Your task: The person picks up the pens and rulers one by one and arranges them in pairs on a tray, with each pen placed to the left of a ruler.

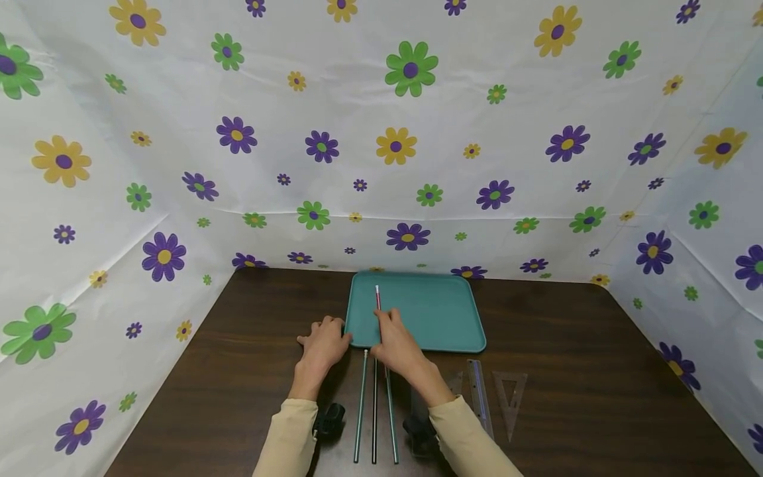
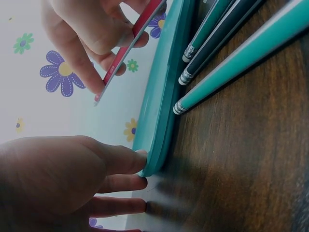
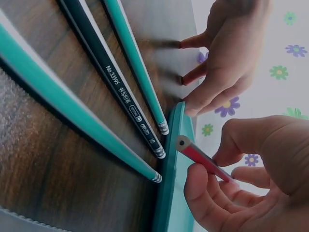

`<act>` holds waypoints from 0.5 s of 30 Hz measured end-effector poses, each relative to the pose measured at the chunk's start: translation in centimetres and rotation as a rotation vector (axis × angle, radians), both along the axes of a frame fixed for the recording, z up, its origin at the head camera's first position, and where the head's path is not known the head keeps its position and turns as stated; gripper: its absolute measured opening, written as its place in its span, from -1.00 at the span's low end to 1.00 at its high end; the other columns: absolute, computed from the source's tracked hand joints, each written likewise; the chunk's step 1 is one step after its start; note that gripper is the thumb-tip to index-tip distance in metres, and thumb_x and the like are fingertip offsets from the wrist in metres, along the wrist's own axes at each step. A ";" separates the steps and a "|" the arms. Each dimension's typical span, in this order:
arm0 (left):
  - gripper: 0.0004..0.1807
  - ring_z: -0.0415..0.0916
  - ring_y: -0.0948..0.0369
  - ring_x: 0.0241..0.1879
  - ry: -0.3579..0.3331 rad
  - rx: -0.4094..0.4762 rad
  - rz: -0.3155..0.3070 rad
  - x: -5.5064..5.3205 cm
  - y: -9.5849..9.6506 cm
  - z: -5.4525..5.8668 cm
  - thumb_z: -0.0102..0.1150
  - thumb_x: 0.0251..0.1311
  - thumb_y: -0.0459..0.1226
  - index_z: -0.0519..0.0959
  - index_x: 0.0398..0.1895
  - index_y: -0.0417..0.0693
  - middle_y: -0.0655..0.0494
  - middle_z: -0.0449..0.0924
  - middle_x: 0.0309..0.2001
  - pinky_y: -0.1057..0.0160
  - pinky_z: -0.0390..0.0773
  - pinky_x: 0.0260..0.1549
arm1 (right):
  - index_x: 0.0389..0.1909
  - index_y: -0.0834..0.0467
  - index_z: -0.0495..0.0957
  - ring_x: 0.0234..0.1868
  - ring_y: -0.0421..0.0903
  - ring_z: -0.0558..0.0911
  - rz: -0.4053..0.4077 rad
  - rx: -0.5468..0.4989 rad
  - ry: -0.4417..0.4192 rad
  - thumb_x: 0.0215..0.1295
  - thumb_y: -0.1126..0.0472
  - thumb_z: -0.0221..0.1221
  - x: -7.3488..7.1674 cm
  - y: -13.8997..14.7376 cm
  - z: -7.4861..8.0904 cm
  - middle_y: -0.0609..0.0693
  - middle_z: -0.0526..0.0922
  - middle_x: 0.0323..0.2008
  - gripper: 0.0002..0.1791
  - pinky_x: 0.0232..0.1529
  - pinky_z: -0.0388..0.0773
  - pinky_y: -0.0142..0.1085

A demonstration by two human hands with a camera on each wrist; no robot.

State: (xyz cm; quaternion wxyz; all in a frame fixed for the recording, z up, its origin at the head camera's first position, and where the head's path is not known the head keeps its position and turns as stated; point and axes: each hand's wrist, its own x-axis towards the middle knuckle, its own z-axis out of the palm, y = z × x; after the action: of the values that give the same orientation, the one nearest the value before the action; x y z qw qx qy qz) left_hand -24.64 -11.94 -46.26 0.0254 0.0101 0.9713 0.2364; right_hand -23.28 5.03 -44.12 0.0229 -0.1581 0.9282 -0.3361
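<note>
Head view: the tray lies at the far edge of the table, against the flowered cloth. Over the tray's left part, the right hand holds the red pencil, its white-tipped end pointing away from the person. The left hand is at the tray's near left corner, opened out. On the near side of the tray, a green pencil, a black pencil and a second green pencil lie side by side, apart from each other, one end of each close to its rim. Also nearer the person than the tray, farther right, are the ruler and a triangle; another triangle is partly hidden by the right arm. Left wrist view: the left thumb touches the tray's rim at the corner, while the other fingers stretch out straight past it, gripping nothing. Beyond, the right hand pinches the red pencil, tilted above the tray. The three other pencils have their eraser ends just beside the tray. Right wrist view: the right thumb and bent fingers close round the red pencil, its flat end showing just above the tray's rim; white print runs along the black pencil beside the tray.
</note>
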 end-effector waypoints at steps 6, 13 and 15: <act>-0.56 0.32 -0.37 0.22 -0.002 -0.009 0.010 0.2 -0.2 -0.2 0.15 0.38 -0.15 0.54 0.20 -0.23 -0.30 0.45 0.23 -0.64 0.13 0.06 | 0.50 0.27 0.13 -0.60 -0.16 0.25 0.036 -0.044 -0.013 0.15 0.49 0.09 0.1 -0.2 -0.4 0.23 0.24 0.20 -0.18 -0.62 0.25 -0.36; -0.55 0.31 -0.38 0.23 0.005 -0.005 0.004 -0.2 0.1 -0.2 0.15 0.38 -0.15 0.53 0.21 -0.23 -0.31 0.44 0.23 -0.65 0.11 0.06 | 0.54 0.20 0.08 -0.68 -0.19 0.21 0.017 -0.056 -0.051 0.13 0.48 0.04 -0.2 0.0 0.1 0.20 0.19 0.27 -0.13 -0.64 0.25 -0.38; -0.56 0.31 -0.38 0.22 0.005 -0.004 0.005 -0.2 0.1 -0.1 0.15 0.37 -0.15 0.54 0.20 -0.23 -0.30 0.45 0.23 -0.65 0.11 0.07 | 0.54 0.20 0.08 -0.68 -0.18 0.22 0.018 -0.058 -0.056 0.13 0.48 0.05 -0.3 0.0 0.2 0.20 0.19 0.27 -0.13 -0.64 0.25 -0.37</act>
State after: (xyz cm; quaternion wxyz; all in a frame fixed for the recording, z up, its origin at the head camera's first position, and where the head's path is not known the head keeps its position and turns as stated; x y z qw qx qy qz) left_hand -24.86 -11.80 -46.35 0.0225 0.0080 0.9719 0.2343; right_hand -23.56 5.05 -43.91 0.0474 -0.1578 0.9155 -0.3670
